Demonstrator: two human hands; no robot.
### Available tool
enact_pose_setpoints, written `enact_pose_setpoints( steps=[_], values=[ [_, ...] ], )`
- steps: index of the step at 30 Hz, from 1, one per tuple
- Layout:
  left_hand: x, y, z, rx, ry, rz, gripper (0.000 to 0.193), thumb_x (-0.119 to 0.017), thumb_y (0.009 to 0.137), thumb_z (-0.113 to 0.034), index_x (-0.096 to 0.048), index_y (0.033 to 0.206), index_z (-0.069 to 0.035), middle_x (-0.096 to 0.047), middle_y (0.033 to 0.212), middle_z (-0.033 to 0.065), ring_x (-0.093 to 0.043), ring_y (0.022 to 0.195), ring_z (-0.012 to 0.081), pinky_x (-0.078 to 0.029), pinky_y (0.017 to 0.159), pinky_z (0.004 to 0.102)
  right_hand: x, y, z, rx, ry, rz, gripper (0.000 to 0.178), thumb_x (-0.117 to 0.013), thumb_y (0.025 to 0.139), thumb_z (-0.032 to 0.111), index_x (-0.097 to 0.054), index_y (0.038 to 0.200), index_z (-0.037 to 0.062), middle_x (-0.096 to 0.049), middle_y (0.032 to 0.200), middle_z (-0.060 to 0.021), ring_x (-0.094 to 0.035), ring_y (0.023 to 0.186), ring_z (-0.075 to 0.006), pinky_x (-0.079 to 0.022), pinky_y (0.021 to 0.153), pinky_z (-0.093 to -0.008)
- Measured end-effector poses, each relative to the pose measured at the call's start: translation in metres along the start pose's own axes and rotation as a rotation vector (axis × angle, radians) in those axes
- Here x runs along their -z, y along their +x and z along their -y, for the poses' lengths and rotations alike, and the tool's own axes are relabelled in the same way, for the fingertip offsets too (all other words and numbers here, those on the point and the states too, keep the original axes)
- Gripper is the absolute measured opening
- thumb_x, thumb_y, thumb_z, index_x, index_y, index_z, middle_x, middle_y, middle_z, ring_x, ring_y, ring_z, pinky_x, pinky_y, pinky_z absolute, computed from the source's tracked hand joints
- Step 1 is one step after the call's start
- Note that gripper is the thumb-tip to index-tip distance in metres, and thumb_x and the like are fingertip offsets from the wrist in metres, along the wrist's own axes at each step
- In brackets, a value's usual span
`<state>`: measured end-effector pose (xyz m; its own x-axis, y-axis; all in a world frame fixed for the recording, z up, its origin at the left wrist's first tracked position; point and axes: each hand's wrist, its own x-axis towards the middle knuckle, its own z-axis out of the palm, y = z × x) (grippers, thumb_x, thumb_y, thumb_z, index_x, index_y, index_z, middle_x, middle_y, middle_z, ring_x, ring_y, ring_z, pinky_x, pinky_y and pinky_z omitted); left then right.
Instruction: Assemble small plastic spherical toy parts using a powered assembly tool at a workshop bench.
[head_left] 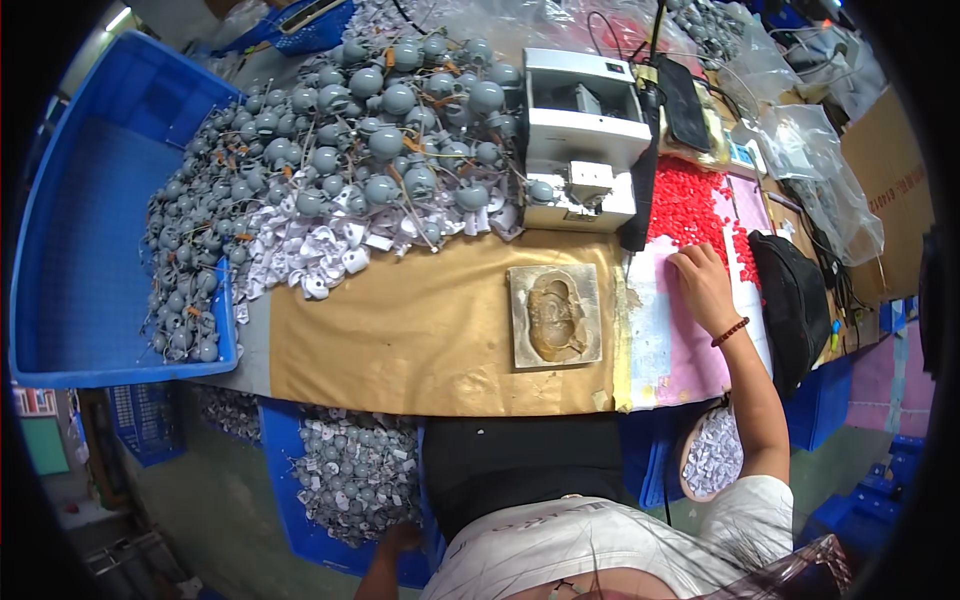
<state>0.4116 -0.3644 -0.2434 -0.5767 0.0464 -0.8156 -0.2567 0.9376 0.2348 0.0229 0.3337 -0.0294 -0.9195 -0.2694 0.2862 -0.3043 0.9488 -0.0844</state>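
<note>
My right hand (706, 290) rests on the pink and white sheet at the near edge of a spread of small red pieces (688, 205). Its fingers are bent and close together; whatever they pinch is hidden. Low at the left, my left hand (403, 537) is in shadow beside a blue bin of grey ball-shaped parts with white pieces (355, 478), its fingers not distinguishable. Between the two, on the tan-covered table, lies a square metal fixture (555, 315) with a shaped hollow, and no part can be made out in it.
A white machine (585, 140) stands behind the fixture. Heaped grey round parts with wires (370, 130) and white plastic pieces (330, 240) cover the back left, beside a large blue crate (95, 230). A black bag (792, 305) sits at the right edge.
</note>
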Motion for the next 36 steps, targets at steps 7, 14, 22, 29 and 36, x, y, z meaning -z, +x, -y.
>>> enact_pose_setpoints(
  steps=[7,14,22,29,36],
  values=[
    [0.334,0.024,-0.247,-0.541,-0.090,-0.802,0.014,-0.068,0.084,-0.009,-0.065,0.097,-0.006,-0.062,0.097,0.0126,-0.059,0.094,0.0320,-0.048,0.078,0.0416,0.017,-0.006,-0.003,-0.069,0.099,-0.090,0.018,-0.069,0.077,-0.004,-0.067,0.094,0.0039,-0.063,0.094,-0.0098,-0.058,0.090,-0.0298,-0.048,0.080,-0.0406],
    [0.453,0.102,-0.374,-0.854,0.499,-1.319,0.015,-0.068,0.082,-0.003,-0.064,0.096,-0.008,-0.059,0.094,0.0070,-0.056,0.095,0.0281,-0.046,0.077,0.0400,0.029,0.014,0.033,-0.032,0.324,-0.168,0.020,-0.070,0.077,-0.007,-0.068,0.095,0.0032,-0.064,0.093,-0.0104,-0.060,0.089,-0.0297,-0.049,0.077,-0.0385],
    [0.417,0.064,-0.393,-0.783,0.048,-1.005,0.025,-0.070,0.084,-0.007,-0.066,0.108,-0.010,-0.062,0.093,0.0071,-0.059,0.092,0.0287,-0.049,0.077,0.0406,0.039,0.015,0.043,-0.061,0.490,-0.155,0.019,-0.071,0.078,-0.007,-0.068,0.094,0.0034,-0.066,0.093,-0.0086,-0.061,0.087,-0.0270,-0.049,0.076,-0.0360],
    [0.354,0.053,-0.379,-0.906,0.162,-0.873,0.028,-0.073,0.083,-0.008,-0.069,0.111,-0.007,-0.062,0.095,0.0117,-0.060,0.091,0.0319,-0.050,0.080,0.0409,0.039,0.022,0.064,-0.031,0.629,-0.114,0.020,-0.074,0.076,-0.005,-0.069,0.094,0.0037,-0.066,0.093,-0.0088,-0.063,0.088,-0.0258,-0.050,0.077,-0.0350],
    [0.350,0.030,-0.444,-1.029,-0.256,-0.626,0.032,-0.079,0.076,-0.006,-0.069,0.107,-0.006,-0.061,0.111,0.0130,-0.055,0.109,0.0350,-0.048,0.090,0.0433,0.035,0.028,0.077,0.054,0.758,-0.123,0.020,-0.076,0.073,-0.003,-0.069,0.091,0.0049,-0.066,0.092,-0.0076,-0.062,0.087,-0.0255,-0.050,0.077,-0.0353]
  ],
)
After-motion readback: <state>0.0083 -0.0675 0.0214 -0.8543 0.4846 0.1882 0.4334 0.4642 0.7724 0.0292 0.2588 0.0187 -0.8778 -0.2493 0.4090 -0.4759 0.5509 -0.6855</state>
